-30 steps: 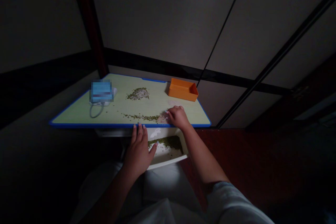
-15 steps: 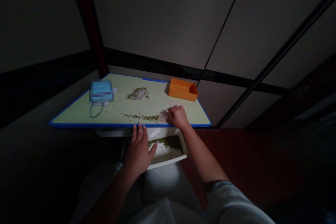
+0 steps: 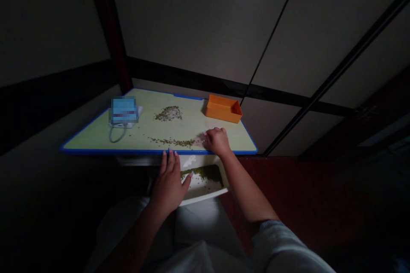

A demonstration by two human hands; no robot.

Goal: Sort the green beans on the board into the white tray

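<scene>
My left hand (image 3: 168, 183) is open, its fingertips at the table's blue front edge and its thumb over a white drawer-like tray (image 3: 200, 198). Inside that tray lie many small green beans (image 3: 211, 173), thickest at the far right corner. My right hand (image 3: 218, 140) rests on the tabletop with curled fingers pressed together; what they hold, if anything, is hidden. Just left of its fingertips, a thin row of green beans (image 3: 179, 142) runs along the front edge, with pale grains at its right end. Farther back sits a heap of pale grains mixed with beans (image 3: 169, 113).
An orange open box (image 3: 223, 109) stands at the table's back right. On the left are a blurred-out blue-screened device (image 3: 124, 110) and a looped grey cable (image 3: 117, 140). The pale green tabletop (image 3: 92, 140) has a raised blue rim. Cabinet panels (image 3: 205, 21) rise behind it.
My right hand has shifted very slightly to the right, its fingers still curled. The left hand and the beans look much the same.
</scene>
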